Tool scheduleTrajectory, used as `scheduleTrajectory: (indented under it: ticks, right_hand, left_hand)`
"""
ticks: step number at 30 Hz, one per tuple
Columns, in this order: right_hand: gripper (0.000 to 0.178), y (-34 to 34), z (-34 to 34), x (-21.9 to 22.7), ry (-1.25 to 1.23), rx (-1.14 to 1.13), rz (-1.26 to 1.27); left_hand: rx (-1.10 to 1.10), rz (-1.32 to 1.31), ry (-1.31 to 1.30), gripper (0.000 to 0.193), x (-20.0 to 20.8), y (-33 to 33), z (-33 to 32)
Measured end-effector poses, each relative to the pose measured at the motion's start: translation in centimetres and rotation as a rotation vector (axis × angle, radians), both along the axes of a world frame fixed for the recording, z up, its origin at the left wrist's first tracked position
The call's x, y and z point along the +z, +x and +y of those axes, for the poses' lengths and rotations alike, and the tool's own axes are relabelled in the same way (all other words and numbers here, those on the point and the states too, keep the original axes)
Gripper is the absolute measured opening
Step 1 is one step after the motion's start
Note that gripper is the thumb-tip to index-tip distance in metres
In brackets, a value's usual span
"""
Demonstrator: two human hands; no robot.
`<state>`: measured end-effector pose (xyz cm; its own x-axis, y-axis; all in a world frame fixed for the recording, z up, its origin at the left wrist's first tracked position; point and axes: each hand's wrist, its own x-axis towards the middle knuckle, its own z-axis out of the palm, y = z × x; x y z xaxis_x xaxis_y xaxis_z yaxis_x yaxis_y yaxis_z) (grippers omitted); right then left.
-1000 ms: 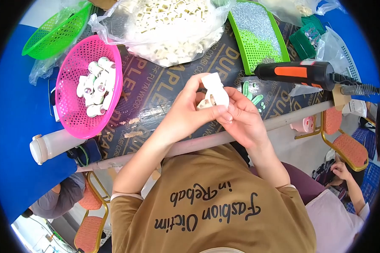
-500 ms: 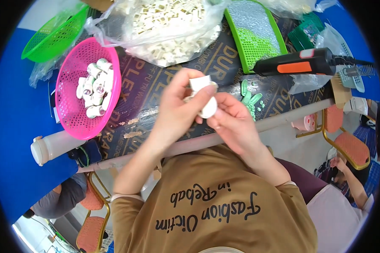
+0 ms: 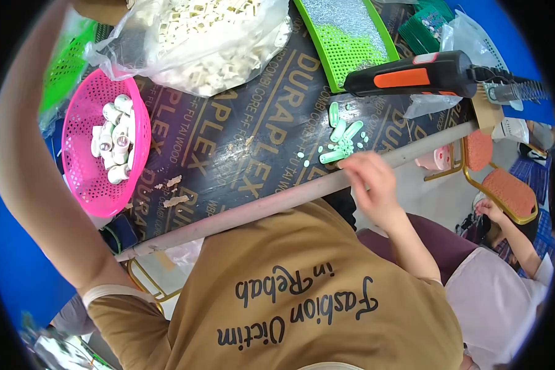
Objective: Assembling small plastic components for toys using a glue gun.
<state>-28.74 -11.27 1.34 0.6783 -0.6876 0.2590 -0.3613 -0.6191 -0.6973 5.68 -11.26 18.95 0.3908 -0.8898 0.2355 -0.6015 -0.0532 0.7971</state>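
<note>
Green pieces (image 3: 353, 130) at two o'clock, loose on the dark tabletop (image 3: 240, 160). Probably light, stiff and smooth, perhaps slippery under fingertips; small bits (image 3: 306, 163) likely more apt to scatter than long sticks (image 3: 333, 115). Best taken across the middle of a stick, thumb opposing fingers; bits, pinched singly from above. Right hand (image 3: 374, 187) at three o'clock, loosely curled, fingertips at the nearest stick, contact unclear. Left forearm (image 3: 31, 166) at nine o'clock, left hand beyond the view, grip impossible to judge; hands well apart.
</note>
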Motion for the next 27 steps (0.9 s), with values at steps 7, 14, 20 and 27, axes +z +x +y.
scheduleTrajectory:
  ticks: [7,14,20,27]
  right_hand:
    - [0.020,-1.8,-4.8,-0.8,-0.191,-0.100,0.131]
    - [0.012,-0.1,-6.6,-1.2,-0.154,-0.078,0.244]
    - [0.006,0.0,-7.3,-2.9,0.067,-0.141,0.127]
    - [0.008,-1.5,-7.1,-3.8,-0.035,-0.230,-0.058]
  left_hand:
    - [-0.507,-0.362,0.272,0.007,-12.4,-8.4,6.3]
    - [-0.551,-0.210,0.137,0.022,-18.1,-14.0,2.6]
    - [-0.494,-0.230,0.190,0.037,-19.4,-17.0,-1.9]
    - [-0.418,-0.023,0.232,0.013,-20.3,-17.5,-3.2]
